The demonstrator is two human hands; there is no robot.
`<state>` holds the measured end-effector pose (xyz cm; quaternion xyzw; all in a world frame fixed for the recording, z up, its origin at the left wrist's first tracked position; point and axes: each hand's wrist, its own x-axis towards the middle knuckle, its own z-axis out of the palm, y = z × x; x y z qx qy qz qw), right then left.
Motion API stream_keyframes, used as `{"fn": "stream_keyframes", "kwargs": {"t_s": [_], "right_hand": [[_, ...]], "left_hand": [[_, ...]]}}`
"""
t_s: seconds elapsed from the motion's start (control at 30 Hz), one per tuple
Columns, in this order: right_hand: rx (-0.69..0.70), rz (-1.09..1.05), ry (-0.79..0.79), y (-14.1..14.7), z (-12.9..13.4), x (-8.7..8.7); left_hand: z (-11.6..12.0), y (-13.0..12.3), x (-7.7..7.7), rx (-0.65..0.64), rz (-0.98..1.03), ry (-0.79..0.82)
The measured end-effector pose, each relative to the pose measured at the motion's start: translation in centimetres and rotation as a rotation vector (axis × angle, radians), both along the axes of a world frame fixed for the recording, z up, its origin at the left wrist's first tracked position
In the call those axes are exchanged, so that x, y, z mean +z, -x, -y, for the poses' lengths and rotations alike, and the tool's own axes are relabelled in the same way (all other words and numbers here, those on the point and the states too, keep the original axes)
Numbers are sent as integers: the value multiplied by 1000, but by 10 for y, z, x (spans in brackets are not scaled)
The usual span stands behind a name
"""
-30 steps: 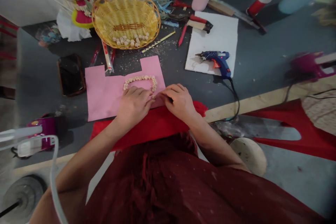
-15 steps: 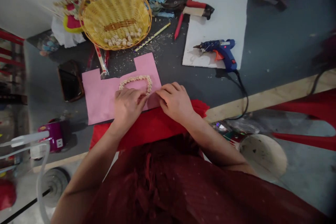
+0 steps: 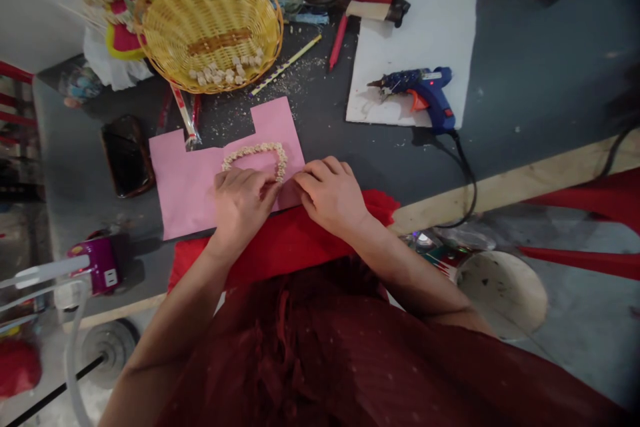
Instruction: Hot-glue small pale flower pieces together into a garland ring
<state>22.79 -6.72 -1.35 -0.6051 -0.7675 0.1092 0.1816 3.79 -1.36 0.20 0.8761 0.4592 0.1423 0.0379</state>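
A curved strand of small cream-coloured pieces (image 3: 257, 148) lies over a pink sheet of paper (image 3: 187, 190) with notched upper edges. My left hand (image 3: 243, 199) rests on the paper, its thumb and fingers closed in a pinch at the right-hand end of the strand. Just to the right, my right hand (image 3: 333, 193) is over the paper's right edge, thumb and fingertips pressed together. Whatever those right fingertips hold is too small to make out. Part of the strand is hidden behind my left hand.
A yellow wicker basket (image 3: 215, 27) holds several loose cream pieces. A blue glue gun (image 3: 425, 90) lies on a white board (image 3: 410, 47), with pliers (image 3: 377, 7) at its edge. A phone (image 3: 127, 155) and a purple power adapter (image 3: 103, 265) are at left. Red cloth (image 3: 280, 240) hangs at the front edge.
The view has shifted slightly, so the basket and phone appear a little farther left. Both hands keep nearly the same pose on the paper, and the strand keeps its curve.
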Motion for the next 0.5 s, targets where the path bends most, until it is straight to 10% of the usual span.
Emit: {"fn": "stream_keyframes", "kwargs": {"t_s": [0.5], "right_hand": [[-14,21,-23,1,0,-2]], "left_hand": [[3,-1,-3,-1,22,-30]]}}
